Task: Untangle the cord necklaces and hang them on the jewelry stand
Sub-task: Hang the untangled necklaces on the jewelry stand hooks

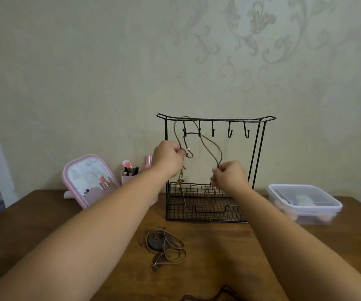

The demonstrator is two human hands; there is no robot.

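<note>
Hands raised mid-frame pinch one brown cord necklace [205, 146]: left hand [168, 158] nearer the black wire jewelry stand's [215, 120] left hooks, right hand [229, 175] lower. Cord loops upward over them. Tangled necklaces [164, 246] lie below on the tabletop [45, 213].

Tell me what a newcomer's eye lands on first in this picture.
First, the two hands raised mid-frame: the left hand and right hand each pinch a brown cord necklace stretched in front of the black wire jewelry stand. Next, a tangled heap of cords lies on the wooden table in front of the stand.
</note>
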